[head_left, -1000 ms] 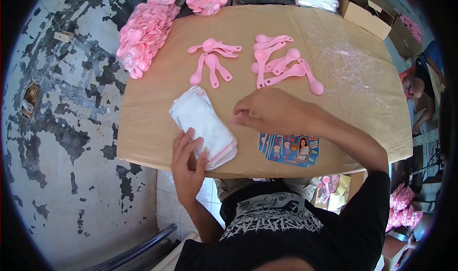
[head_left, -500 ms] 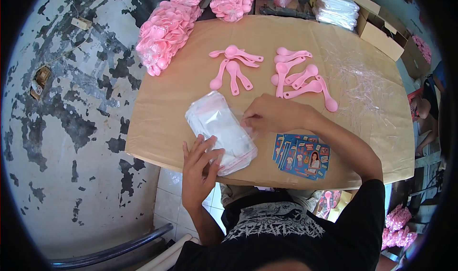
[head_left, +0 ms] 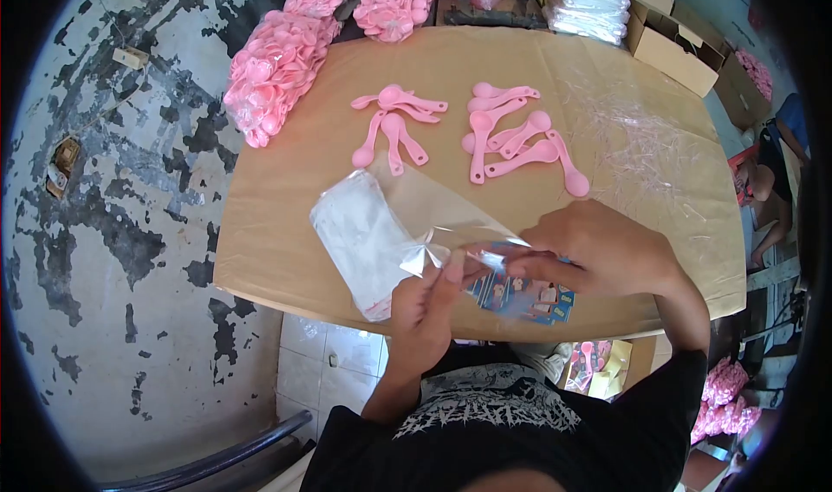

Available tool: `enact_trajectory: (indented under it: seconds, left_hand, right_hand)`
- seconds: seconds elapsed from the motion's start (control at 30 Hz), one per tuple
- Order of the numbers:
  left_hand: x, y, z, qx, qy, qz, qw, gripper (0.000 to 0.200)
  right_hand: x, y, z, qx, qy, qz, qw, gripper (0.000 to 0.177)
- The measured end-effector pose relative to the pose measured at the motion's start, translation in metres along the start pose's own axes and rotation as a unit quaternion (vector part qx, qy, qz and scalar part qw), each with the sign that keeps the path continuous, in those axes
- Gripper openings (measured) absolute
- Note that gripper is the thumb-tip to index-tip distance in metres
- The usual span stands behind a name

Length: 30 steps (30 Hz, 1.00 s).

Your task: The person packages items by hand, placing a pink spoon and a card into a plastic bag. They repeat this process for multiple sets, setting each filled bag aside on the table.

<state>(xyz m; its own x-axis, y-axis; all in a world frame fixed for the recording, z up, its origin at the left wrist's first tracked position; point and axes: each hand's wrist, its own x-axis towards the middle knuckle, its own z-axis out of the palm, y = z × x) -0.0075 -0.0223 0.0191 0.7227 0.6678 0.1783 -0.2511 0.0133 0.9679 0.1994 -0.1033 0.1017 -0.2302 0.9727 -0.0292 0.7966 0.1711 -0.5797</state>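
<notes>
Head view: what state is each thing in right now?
Left hand, shut on the clear bag.
Right hand, shut on the clear bag.
Clear bag, held up between both hands.
Bag stack, lying flat on the table.
Cards, fanned, partly under the hands.
Loose spoons, lying in two clusters.
Spoon sacks, full.

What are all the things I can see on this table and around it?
table: one, brown-covered, middle.
loose spoons: two small heaps, pink, far middle of the table.
spoon packs: at least three, pink, far left edge.
bag pile: one, whitish, near left of the table.
clear bag: one, see-through, pinched by both hands beside the pile.
picture cards: a small fan, blue, near edge under the right hand.
boxes: about two, brown, far right.
left hand: fingers shut on the clear bag.
right hand: fingers shut on the clear bag.
</notes>
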Motion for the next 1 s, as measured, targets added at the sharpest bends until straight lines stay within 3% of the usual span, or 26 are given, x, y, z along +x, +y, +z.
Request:
enact_trajectory:
  seconds: [0.1,0.17,0.27,0.3,0.4,0.6,0.7,1.0]
  left_hand:
    - [0.016,-0.013,0.006,-0.175,0.035,-0.018,0.984,0.035]
    - [0.022,-0.018,0.008,-0.246,0.073,-0.030,0.966,0.030]
    - [0.028,-0.022,0.017,-0.122,0.039,-0.025,0.991,0.029]
    - [0.031,-0.024,0.015,-0.150,0.038,-0.039,0.987,0.032]
    - [0.040,-0.023,0.027,-0.248,0.085,-0.022,0.965,0.031]
    - [0.046,-0.030,0.023,-0.204,0.111,0.010,0.973,0.030]
    - [0.048,-0.034,0.021,-0.184,0.127,0.015,0.975,0.027]
    - [0.042,-0.041,0.032,-0.159,0.072,-0.040,0.984,0.033]
  right_hand:
    - [-0.027,0.047,0.026,-0.142,0.119,-0.078,0.980,0.023]
    - [-0.039,0.063,0.041,-0.042,0.090,-0.012,0.995,0.024]
    - [-0.042,0.068,0.034,0.104,0.043,0.102,0.988,0.023]
    - [-0.045,0.067,0.035,0.158,0.030,0.147,0.976,0.023]
    - [-0.047,0.080,0.040,0.135,0.066,0.080,0.985,0.020]
    - [-0.040,0.070,0.041,0.241,0.187,0.150,0.940,0.016]
    - [-0.035,0.079,0.052,0.239,0.252,0.074,0.935,0.015]
    - [-0.025,0.066,0.062,0.309,0.235,0.027,0.921,0.017]
